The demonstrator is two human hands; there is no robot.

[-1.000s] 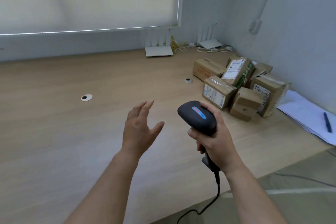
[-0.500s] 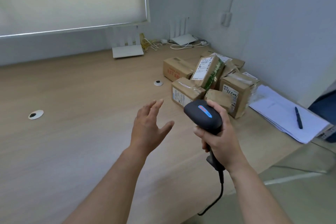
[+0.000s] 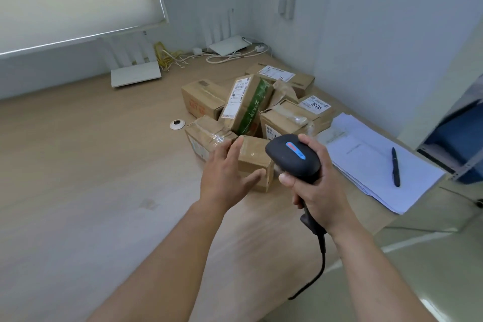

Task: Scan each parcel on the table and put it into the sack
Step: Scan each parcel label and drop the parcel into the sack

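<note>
Wooden table (image 3: pixel 78 165) with piled parcels (image 3: pixel 245 104) in the far corner — routers (image 3: pixel 136 76), cables behind. Papers (image 3: pixel 371 162) and pen (image 3: pixel 395 167) rightward. Left hand (image 3: pixel 224 178) spread open against nearest box (image 3: pixel 254 162); right hand (image 3: pixel 316 185) gripping scanner (image 3: pixel 292 157) — partly hiding boxes.

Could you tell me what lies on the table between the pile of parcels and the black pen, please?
In the head view, a stack of white paper sheets lies between the parcels and the black pen; the pen rests on that stack.
</note>
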